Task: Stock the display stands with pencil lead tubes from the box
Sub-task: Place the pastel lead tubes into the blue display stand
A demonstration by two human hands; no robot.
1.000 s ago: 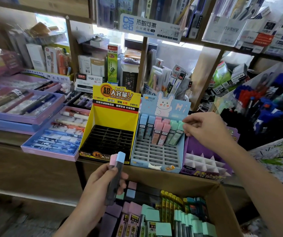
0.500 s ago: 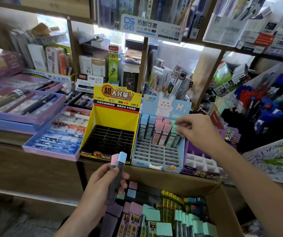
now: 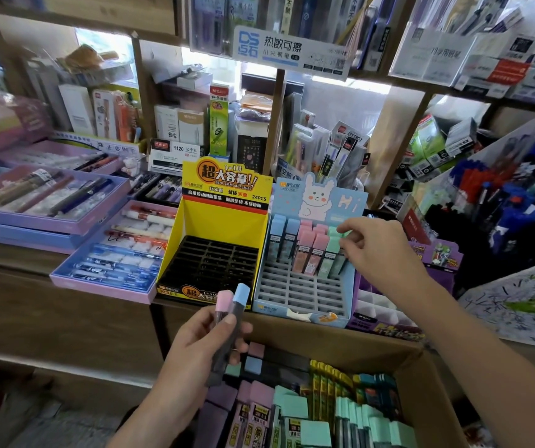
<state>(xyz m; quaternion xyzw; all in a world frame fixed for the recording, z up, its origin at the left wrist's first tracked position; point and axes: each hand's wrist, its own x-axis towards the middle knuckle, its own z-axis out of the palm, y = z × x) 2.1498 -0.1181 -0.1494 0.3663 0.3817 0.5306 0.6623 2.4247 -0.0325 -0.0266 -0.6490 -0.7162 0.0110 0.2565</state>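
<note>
My left hand (image 3: 195,347) grips two lead tubes (image 3: 227,318), one pink-capped and one blue-capped, upright above the cardboard box (image 3: 427,386). The box holds several tubes (image 3: 292,412) with pink, green, blue and yellow caps. My right hand (image 3: 379,247) reaches to the back right of the blue rabbit stand (image 3: 301,292), its thumb and fingertips pinching a green-capped tube (image 3: 331,250) standing in a slot. Blue, pink and green tubes fill the stand's back rows; its front slots are bare. The slots of the yellow stand (image 3: 221,221) hold nothing.
A purple stand (image 3: 379,315) with white dividers sits right of the blue one. Purple trays of pens (image 3: 108,253) lie to the left on the wooden counter (image 3: 33,305). Crowded shelves of stationery rise behind, and pens (image 3: 499,195) are racked on the right.
My right hand has lowered a green-capped tube into the blue stand's back right slot and stays on it. My left hand holds its two tubes almost still.
</note>
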